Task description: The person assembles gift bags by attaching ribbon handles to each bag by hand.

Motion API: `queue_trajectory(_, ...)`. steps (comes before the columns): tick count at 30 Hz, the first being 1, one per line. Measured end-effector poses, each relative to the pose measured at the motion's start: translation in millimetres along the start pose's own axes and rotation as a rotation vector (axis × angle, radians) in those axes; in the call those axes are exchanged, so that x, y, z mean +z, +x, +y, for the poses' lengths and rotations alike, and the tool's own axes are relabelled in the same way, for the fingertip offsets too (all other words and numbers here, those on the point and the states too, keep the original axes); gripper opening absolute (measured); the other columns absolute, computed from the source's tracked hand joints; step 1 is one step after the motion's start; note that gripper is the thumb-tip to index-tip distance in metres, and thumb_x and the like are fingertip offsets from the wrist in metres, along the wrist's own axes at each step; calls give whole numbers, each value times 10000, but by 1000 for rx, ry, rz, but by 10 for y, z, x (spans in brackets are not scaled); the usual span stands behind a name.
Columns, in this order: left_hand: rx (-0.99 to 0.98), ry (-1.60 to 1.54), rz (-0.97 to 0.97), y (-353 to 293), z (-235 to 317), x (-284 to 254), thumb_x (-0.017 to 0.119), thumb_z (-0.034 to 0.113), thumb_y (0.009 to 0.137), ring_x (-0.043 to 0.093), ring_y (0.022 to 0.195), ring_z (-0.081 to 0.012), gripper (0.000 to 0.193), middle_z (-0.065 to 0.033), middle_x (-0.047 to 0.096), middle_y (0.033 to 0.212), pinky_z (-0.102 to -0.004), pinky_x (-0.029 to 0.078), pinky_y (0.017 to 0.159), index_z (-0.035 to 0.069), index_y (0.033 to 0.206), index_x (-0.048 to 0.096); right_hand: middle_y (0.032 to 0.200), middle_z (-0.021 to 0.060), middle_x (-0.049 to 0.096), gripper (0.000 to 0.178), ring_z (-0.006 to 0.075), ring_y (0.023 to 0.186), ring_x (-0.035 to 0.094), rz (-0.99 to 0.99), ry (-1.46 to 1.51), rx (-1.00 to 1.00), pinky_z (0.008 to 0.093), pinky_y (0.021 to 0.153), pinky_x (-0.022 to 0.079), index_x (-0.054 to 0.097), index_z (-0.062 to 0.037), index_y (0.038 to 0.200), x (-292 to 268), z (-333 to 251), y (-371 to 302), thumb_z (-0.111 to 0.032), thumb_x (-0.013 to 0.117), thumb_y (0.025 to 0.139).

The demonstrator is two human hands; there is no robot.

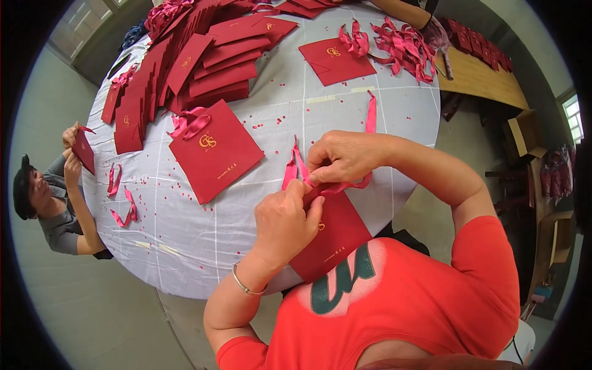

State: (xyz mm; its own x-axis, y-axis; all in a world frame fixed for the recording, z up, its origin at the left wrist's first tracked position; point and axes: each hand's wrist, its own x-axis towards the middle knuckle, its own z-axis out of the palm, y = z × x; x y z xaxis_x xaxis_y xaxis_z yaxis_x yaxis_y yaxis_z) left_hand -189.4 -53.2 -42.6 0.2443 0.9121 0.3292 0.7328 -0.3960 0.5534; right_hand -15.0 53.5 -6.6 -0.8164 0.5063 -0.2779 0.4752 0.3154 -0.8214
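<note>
A red paper bag (342,237) with gold print lies at the table's near edge, its lower part against my red shirt. My left hand (287,219) is closed at the bag's top edge, thumb and fingers pinching it. Just beyond, my right hand (342,159) pinches a pink ribbon (351,186) at the same edge, its fingertips almost touching the left ones. A loop of the ribbon stands up past the fingers. The exact spot where the ribbon meets the bag is hidden by my fingers. Left of my hands lies another red bag (231,145) with a pink ribbon handle.
Stacked red bags (213,68) fill the far left of the white-covered round table (185,259). A flat bag (336,65) and a ribbon heap (404,46) lie at the far right. Loose ribbons (126,209) and red bits are scattered about. At left, another person (58,203) holds a small red bag.
</note>
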Motion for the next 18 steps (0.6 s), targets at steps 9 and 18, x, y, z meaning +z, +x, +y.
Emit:
queue_trajectory(9,141,45,128,-35,88,61,724,132,740,582,538,-284,218,-101,570,616,-371,446,486,59,822,536,553,-27,471,316,109,516,400,-493,-186,138,295,480,330,654,-18,713,-184,-51,393,-297,654,861)
queue_trajectory(18,101,55,72,-51,97,67,745,124,733,617,569,-279,245,-110,614,665,-364,473,507,46,844,540,555,-60,456,224,81,522,390,-505,159,487,272,477,298,648,-61,667,-78,87,452,-236,714,791)
